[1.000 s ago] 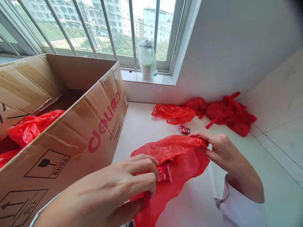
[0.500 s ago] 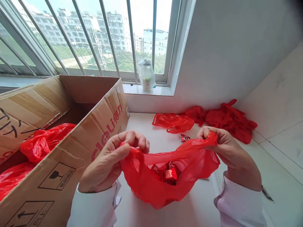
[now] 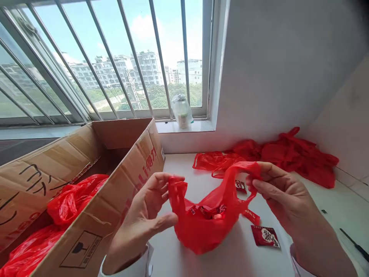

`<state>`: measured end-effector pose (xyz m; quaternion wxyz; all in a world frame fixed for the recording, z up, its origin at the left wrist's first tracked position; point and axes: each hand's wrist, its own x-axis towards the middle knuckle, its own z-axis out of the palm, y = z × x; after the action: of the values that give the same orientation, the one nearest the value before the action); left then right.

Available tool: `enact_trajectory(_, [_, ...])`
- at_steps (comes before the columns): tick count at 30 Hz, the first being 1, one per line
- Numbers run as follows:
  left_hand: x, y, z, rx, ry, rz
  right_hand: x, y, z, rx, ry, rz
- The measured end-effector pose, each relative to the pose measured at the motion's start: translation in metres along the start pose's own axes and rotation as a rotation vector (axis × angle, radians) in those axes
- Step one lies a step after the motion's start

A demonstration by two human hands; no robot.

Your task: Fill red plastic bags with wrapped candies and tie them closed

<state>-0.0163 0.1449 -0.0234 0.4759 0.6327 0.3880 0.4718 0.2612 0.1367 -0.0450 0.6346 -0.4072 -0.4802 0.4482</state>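
Observation:
A red plastic bag point(image 3: 201, 236) hangs upright over the white table by its two handles, its mouth open. Small red-wrapped pieces point(image 3: 219, 211) lie inside; their kind is hard to make out. My left hand point(image 3: 141, 219) has its fingers hooked in the left handle, the thumb apart from them. The right handle is pinched between thumb and fingers of my right hand point(image 3: 285, 196). Behind and beside the bag, a dark red packet point(image 3: 265, 236), another small packet point(image 3: 240, 186) and a red wrapped strip point(image 3: 252, 217) rest on the table.
On the left stands a large cardboard box point(image 3: 115, 204) with filled red bags point(image 3: 76, 198) in it. Red plastic bags point(image 3: 300, 156) are heaped along the wall. A dark pen-like tool point(image 3: 357, 246) lies far right. A bagged cup point(image 3: 182, 115) stands on the windowsill.
The bag's mouth has narrowed as my hands came closer together, and its handles now stand up. My left thumb has come away from the bag. The view has tilted upward.

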Motion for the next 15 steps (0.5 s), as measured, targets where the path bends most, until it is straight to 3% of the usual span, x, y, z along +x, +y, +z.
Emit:
enact_trajectory(2, [0.000,-0.006,-0.002,0.470,0.075,0.007,0.005,0.006,0.000,-0.038,-0.034,0.040])
enact_trajectory(4, [-0.004,-0.008,0.002,0.800,0.204,0.052,0.007,0.010,-0.004,-0.124,-0.065,0.040])
enact_trajectory(8, [-0.016,-0.003,0.023,0.998,0.263,0.307,0.004,0.009,-0.008,-0.333,-0.054,0.004])
enact_trajectory(11, [-0.020,0.000,0.037,1.088,0.308,0.546,0.000,0.003,-0.001,-0.524,0.029,-0.018])
enact_trajectory(13, [-0.021,0.000,0.042,1.199,0.351,0.569,0.000,-0.002,0.004,-0.604,0.082,-0.019])
enact_trajectory(15, [-0.022,-0.002,0.043,1.371,0.376,0.453,0.001,-0.006,0.005,-0.635,0.100,-0.017])
